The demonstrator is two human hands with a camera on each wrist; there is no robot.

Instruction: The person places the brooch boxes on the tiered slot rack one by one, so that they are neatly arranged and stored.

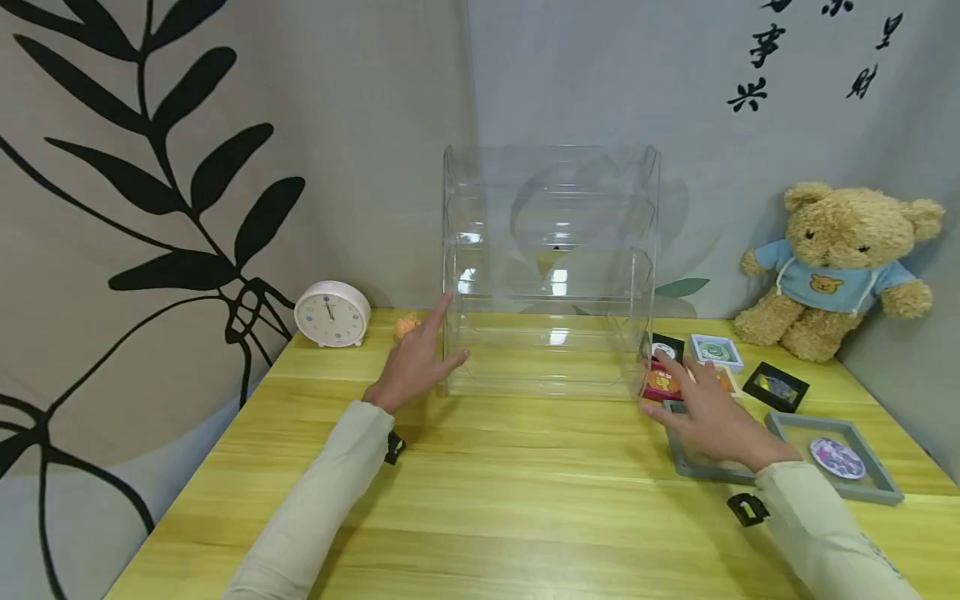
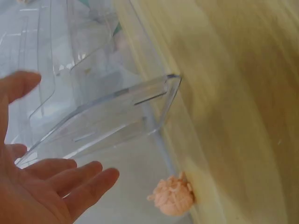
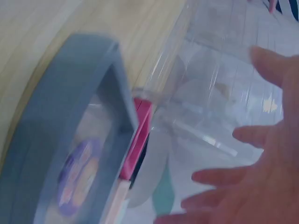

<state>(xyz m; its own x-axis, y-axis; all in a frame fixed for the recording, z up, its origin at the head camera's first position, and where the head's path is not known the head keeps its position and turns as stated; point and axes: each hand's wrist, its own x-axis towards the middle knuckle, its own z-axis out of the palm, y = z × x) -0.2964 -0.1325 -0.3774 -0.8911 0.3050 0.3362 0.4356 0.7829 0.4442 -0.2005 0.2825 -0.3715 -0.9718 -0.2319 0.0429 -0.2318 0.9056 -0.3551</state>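
Note:
A clear acrylic tiered rack [image 1: 551,333] stands on the table against the wall. By its left side is my left hand [image 1: 415,364], fingers extended and thumb apart; whether it touches the acrylic I cannot tell. In the left wrist view, the rack's bent side panel [image 2: 107,112] lies near the fingers, and nothing is held. On the other side, my right hand [image 1: 708,414] hovers over small framed items with its fingers spread. Below it are a grey frame [image 1: 701,469] and a red frame [image 1: 662,382]. The right wrist view shows that palm [image 3: 271,182] holding nothing.
A round white clock [image 1: 332,314] and an orange ball-like piece [image 1: 407,324] are at the back left. On the right sit a teddy bear [image 1: 832,283], a black frame [image 1: 776,387], a white frame [image 1: 717,352] and a grey frame with a purple disc [image 1: 837,458].

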